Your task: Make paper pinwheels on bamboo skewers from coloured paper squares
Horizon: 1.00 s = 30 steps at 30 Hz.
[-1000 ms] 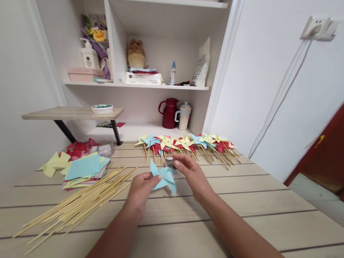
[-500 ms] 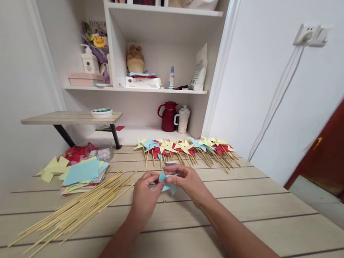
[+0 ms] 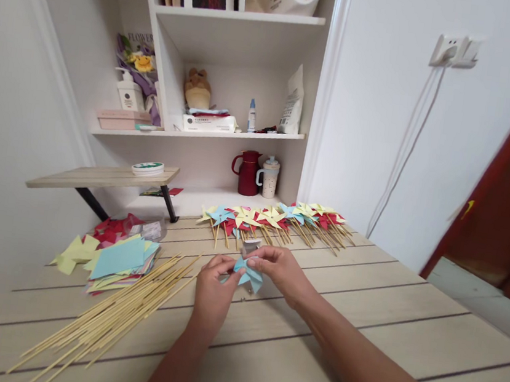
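A light blue paper pinwheel (image 3: 248, 275) is held between both hands just above the wooden table (image 3: 322, 323). My left hand (image 3: 213, 285) pinches its left side and my right hand (image 3: 279, 266) presses fingertips onto its centre from the right. A small clear box (image 3: 251, 244) sits right behind the hands. A loose bundle of bamboo sticks (image 3: 114, 310) lies to the left of my left hand. A row of finished pinwheels on sticks (image 3: 275, 217) in red, yellow and blue lies at the table's far edge.
A stack of coloured paper squares (image 3: 119, 259) and red folded pieces (image 3: 113, 227) lie at the far left. A low wooden riser (image 3: 99, 175) stands behind them. The white shelf holds a red jug (image 3: 248, 173) and a cup (image 3: 269, 177). A cable hangs on the right wall.
My right hand came down from the small box onto the blue pinwheel, and both hands closed in on it. The pinwheel's blades are now mostly covered by fingers.
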### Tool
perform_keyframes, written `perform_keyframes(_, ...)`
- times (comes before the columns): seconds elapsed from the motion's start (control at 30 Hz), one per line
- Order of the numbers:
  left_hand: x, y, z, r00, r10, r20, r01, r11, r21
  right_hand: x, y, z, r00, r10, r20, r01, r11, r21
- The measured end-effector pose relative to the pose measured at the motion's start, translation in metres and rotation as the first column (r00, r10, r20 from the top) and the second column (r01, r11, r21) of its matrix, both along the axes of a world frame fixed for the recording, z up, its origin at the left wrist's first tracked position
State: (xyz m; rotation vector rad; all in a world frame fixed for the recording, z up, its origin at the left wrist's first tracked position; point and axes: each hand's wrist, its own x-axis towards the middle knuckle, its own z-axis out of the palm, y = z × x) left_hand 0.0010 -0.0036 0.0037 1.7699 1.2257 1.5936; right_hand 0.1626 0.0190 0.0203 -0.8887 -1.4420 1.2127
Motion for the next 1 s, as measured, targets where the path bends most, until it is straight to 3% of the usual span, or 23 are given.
perform_keyframes(0.17, 0.002, -0.002, 0.004, 0.998, -0.023, 0.063, 0.025, 0.999, -0.038, 0.0, 0.0, 0.0, 0.999, -0.029, 0.016, 0.029, 0.999, 0.026)
perform_keyframes(0.3, 0.003, -0.003, 0.003, 0.97, -0.059, 0.235, 0.097, 0.984, -0.152, -0.002, -0.002, 0.002, 0.994, -0.087, 0.066, 0.081, 0.993, 0.088)
perform_keyframes(0.4, 0.0, -0.001, 0.0, 0.887, -0.029, 0.461, 0.174, 0.946, -0.275, -0.002, -0.003, 0.001, 0.998, -0.069, -0.001, 0.069, 0.991, 0.115)
perform_keyframes(0.5, -0.006, 0.002, -0.002, 0.771, 0.038, 0.635, 0.228, 0.915, -0.332, -0.001, -0.001, -0.002, 0.996, -0.073, -0.055, 0.076, 0.995, 0.058)
perform_keyframes(0.6, -0.011, 0.005, -0.003, 0.678, 0.113, 0.726, 0.238, 0.901, -0.362, 0.001, 0.003, -0.007, 0.988, -0.148, -0.044, 0.148, 0.989, -0.009)
perform_keyframes(0.73, -0.015, 0.008, -0.004, 0.64, 0.171, 0.749, 0.234, 0.885, -0.402, 0.001, 0.008, -0.012, 0.992, -0.122, -0.041, 0.121, 0.992, -0.025)
perform_keyframes(0.87, -0.014, 0.008, -0.005, 0.655, 0.173, 0.736, 0.226, 0.884, -0.408, -0.003, 0.007, -0.014, 0.998, -0.062, 0.027, 0.059, 0.994, 0.093)
perform_keyframes(1.0, -0.012, 0.006, -0.007, 0.693, 0.126, 0.71, 0.243, 0.886, -0.394, -0.008, 0.002, -0.011, 0.97, -0.129, 0.203, 0.05, 0.934, 0.354)
